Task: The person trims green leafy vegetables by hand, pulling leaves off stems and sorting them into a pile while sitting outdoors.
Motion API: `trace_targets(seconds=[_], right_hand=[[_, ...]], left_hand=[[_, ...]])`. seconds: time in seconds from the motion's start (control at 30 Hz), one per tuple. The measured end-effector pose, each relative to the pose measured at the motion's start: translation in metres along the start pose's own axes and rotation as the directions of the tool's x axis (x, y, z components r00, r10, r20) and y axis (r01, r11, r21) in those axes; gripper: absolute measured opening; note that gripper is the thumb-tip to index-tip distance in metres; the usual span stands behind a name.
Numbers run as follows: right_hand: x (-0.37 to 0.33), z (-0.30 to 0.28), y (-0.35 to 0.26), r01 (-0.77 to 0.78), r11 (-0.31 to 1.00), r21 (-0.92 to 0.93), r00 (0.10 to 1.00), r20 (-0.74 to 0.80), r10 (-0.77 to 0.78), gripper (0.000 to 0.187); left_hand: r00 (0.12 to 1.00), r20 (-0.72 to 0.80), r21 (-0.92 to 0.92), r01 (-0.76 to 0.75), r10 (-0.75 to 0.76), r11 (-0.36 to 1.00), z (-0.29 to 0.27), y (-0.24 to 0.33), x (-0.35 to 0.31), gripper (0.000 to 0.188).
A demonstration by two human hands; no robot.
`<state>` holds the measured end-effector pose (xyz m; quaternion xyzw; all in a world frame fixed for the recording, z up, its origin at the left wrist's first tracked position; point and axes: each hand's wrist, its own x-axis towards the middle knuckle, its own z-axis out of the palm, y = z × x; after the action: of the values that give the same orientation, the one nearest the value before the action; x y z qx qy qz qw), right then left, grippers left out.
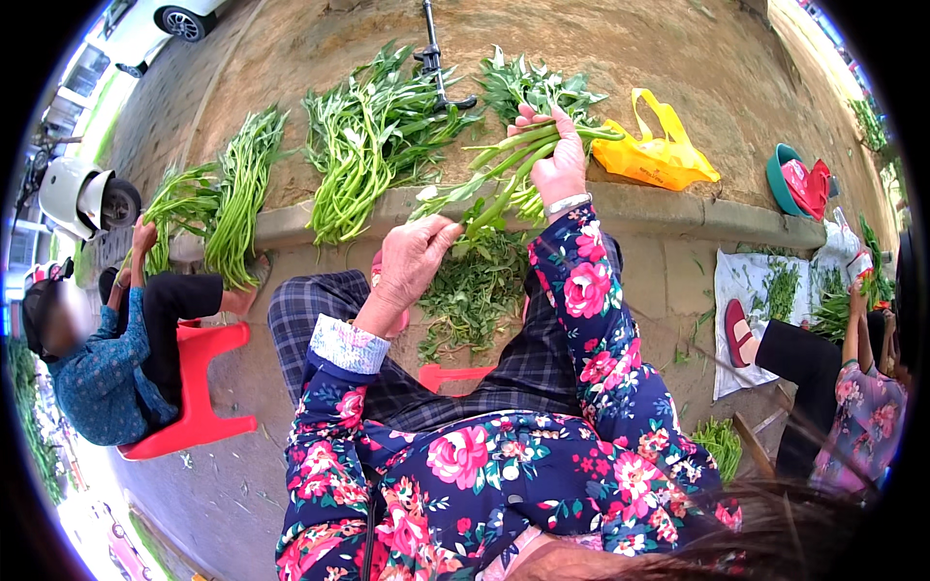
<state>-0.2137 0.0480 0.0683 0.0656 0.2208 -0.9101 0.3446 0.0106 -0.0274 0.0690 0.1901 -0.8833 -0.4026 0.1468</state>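
My right hand (557,155) is closed round a small bunch of water spinach stalks (513,165), held over a low concrete curb. Lower and to the left, my left hand (412,261) has its thumb and fingers pinched together where the end of a stalk (489,215) from that bunch reaches them. Between my knees lies a heap of loose green leaves and trimmings (475,290). A large pile of water spinach (363,145) rests across the curb to the left. Leafy tops of another pile (533,87) show behind my right hand, which partly covers it.
A yellow bag (659,160) and a black walking stick (431,48) lie beyond the curb (659,211). At left, a person on a red stool (199,382) handles greens. Another person sits at right by a white sheet (731,339) and green basin (783,179).
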Motion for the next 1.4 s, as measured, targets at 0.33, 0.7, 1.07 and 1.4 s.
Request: trace_targets(seconds=[0.33,0.7,1.07,1.4], right_hand=[[-0.006,0.001,0.005,-0.035,0.998,-0.056,0.999,-0.022,0.034,0.027],[-0.006,-0.001,0.005,0.056,0.988,-0.146,0.996,-0.067,-0.066,0.028],[-0.01,0.005,0.007,0.149,0.961,-0.235,0.986,-0.042,-0.163,0.034],[-0.012,0.007,0.01,0.129,0.959,-0.252,0.99,-0.022,-0.139,0.032]], left_hand=[[0.971,-0.237,-0.006,-0.029,0.027,1.0,0.017,-0.005,0.019,0.035],[0.881,0.45,-0.826,0.474,-0.149,0.307,0.003,-0.021,0.028,0.023],[0.787,0.61,-0.771,0.616,-0.089,0.165,0.003,-0.015,0.024,0.018],[0.832,0.49,-0.752,0.554,-0.259,0.358,0.016,-0.022,0.023,0.014]])
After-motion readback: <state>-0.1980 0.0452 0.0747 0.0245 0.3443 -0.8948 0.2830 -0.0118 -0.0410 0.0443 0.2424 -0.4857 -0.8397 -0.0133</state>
